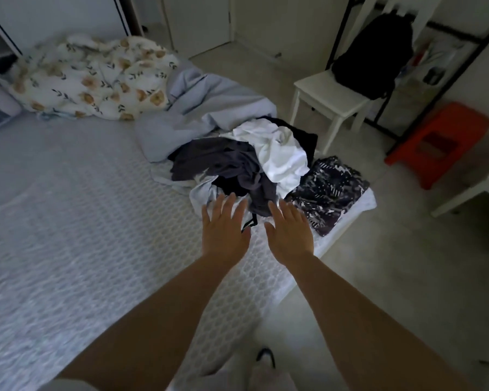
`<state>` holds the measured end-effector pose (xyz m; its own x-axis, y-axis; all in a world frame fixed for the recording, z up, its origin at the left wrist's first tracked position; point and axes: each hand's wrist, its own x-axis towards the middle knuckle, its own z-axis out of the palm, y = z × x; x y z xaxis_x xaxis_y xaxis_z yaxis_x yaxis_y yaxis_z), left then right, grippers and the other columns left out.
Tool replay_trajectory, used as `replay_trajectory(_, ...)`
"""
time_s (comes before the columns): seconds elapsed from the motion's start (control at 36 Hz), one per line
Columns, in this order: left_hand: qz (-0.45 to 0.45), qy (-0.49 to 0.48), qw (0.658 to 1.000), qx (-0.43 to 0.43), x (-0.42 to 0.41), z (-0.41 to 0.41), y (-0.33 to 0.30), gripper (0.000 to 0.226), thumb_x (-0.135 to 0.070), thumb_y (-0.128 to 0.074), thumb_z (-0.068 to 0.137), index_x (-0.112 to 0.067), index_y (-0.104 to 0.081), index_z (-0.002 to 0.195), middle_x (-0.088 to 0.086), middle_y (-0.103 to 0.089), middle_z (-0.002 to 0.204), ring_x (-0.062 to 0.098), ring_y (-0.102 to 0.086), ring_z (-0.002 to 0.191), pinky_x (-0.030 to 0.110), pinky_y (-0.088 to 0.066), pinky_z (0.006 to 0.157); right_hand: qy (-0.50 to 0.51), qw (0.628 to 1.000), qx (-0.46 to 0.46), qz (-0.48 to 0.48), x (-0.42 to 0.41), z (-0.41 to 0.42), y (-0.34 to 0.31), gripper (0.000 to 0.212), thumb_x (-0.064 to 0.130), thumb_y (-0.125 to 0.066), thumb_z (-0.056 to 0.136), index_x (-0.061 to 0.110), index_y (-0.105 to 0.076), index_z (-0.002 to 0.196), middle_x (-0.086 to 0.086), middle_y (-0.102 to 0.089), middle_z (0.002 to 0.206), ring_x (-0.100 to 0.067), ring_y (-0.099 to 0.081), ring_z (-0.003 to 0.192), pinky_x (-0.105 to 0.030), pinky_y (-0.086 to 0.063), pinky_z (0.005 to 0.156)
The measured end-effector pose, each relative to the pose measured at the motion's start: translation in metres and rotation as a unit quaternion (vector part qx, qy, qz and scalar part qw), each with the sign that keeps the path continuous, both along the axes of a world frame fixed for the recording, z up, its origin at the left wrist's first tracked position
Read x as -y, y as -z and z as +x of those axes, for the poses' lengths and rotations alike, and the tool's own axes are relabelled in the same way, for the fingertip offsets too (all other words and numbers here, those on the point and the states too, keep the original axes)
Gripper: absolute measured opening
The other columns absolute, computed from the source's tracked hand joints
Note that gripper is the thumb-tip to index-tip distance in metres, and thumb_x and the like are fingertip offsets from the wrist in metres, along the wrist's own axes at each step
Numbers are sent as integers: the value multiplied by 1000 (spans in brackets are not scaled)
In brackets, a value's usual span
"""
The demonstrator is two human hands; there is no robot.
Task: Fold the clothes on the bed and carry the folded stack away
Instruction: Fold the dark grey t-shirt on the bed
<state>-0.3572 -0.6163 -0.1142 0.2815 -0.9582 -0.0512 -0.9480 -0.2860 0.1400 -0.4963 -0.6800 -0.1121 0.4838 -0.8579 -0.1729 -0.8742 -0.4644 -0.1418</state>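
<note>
Now | left hand, right hand flat | one clothes pile

- Legible text, labels, brands, numbers, signs: none.
- Patterned garment: black-and-white print only, no lettering discernible.
- Shelf items: too blurred to read.

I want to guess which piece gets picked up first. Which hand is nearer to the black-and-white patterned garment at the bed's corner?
Right. The right hand hovers open just left of the patterned garment, almost at its edge. The left hand is farther left, over the near edge of the clothes pile.
</note>
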Motion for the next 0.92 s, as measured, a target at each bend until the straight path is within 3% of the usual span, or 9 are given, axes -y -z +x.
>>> replay_trajectory(0.19, 21, -28, 999, 5, 54, 11, 6, 64, -46, -32, 99, -26, -3, 152, 0, 2, 161, 20, 9, 147, 50, 5, 116, -3, 999, 19, 25, 56, 2, 15, 54, 40, -23, 102, 23, -9, 152, -3, -9, 159, -19, -6, 146, -36, -7, 118)
replay_trajectory(0.33, 32, -10, 999, -3, 96, 15, 15, 64, -46, -34, 98, -27, -5, 152, -1, 0, 160, 19, 9, 147, 49, 5, 116, 30, 998, 45, 39, 93, 8, 29, 53, 37, -30, 101, 21, -17, 151, -3, -21, 156, -20, -16, 144, -37, -16, 116)
replay_trajectory(0.56, 83, -40, 996, -3, 160, 41, 37, 67, -43, -40, 96, -24, -8, 152, -2, -3, 160, 19, 7, 147, 49, 5, 116, -33, 989, 134, 53, 157, 28, 49, 41, 17, -45, 94, 19, -48, 135, -2, -53, 130, -22, -42, 123, -39, -37, 101)
replay_trajectory(0.75, 97, -127, 986, -41, 226, 48, 79, 64, -40, -44, 93, -24, -18, 150, -2, -14, 157, 17, 0, 146, 51, 5, 117, -87, 975, 114, 172, 241, 57, 97, 42, 20, -42, 97, 23, -41, 139, 0, -46, 139, -21, -46, 125, -37, -43, 96)
replay_trajectory(0.83, 100, -144, 984, -35, 243, 48, 104, 68, -42, -43, 93, -21, -14, 151, -1, -19, 156, 17, -4, 146, 51, 4, 117, -161, 964, 80, 198, 267, 68, 121, 46, 21, -43, 97, 22, -36, 143, 1, -43, 143, -19, -42, 129, -35, -40, 101)
replay_trajectory(0.92, 107, -169, 979, -38, 262, 58, 128, 74, -40, -45, 91, -18, -8, 152, -1, -23, 155, 18, -4, 146, 51, 7, 116, -156, 962, 96, 201, 292, 82, 144, 45, 20, -45, 97, 22, -38, 142, 1, -44, 142, -18, -43, 128, -35, -41, 101)
